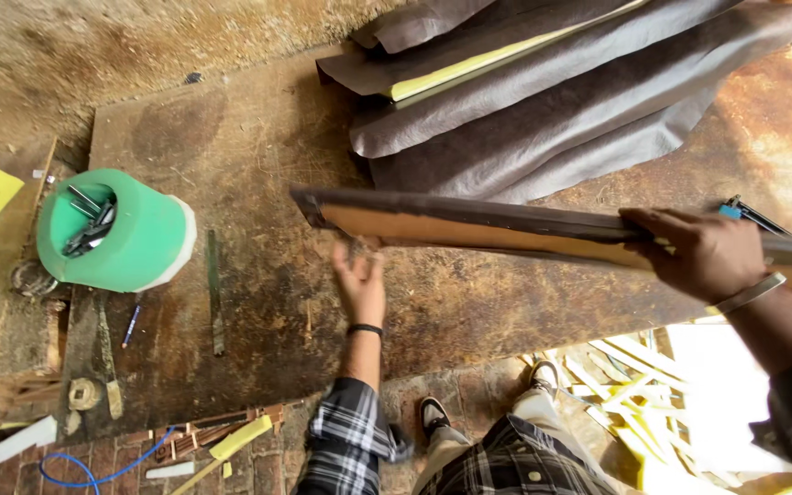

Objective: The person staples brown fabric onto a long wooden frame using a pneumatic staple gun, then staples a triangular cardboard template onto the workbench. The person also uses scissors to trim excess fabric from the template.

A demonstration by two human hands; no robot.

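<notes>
Two hands on one long board (506, 227), held edge-up above a worn brown bench (258, 275); board runs from about 9 o'clock to 3 o'clock across the middle of the view, dark top edge, tan face toward the person. Right hand (703, 252), at 3 o'clock, fingers wrapped over the top edge and pressed closed on the board, metal bracelet at the wrist. Left hand (359, 280), near centre, fingers spread and flat, reaching up to the board's lower edge close to its left end; whether it touches the board or the bench cannot be told. Grey sheets (543, 101) with a yellow layer, folded, at 12 to 1 o'clock behind the board. Green tub (116, 229) holding metal tools, at 9 o'clock. Long file (214, 293) lying on the bench just right of the tub. Blue pen (131, 325) below the tub. Yellow offcuts (634, 385) on the floor at 4 o'clock, beside the person's shoes. Handling note, as a judgement: the board is long and gripped far toward one end, so the open left hand should bear under the free end to stop it sagging or twisting, with the file and tub kept out from under it
</notes>
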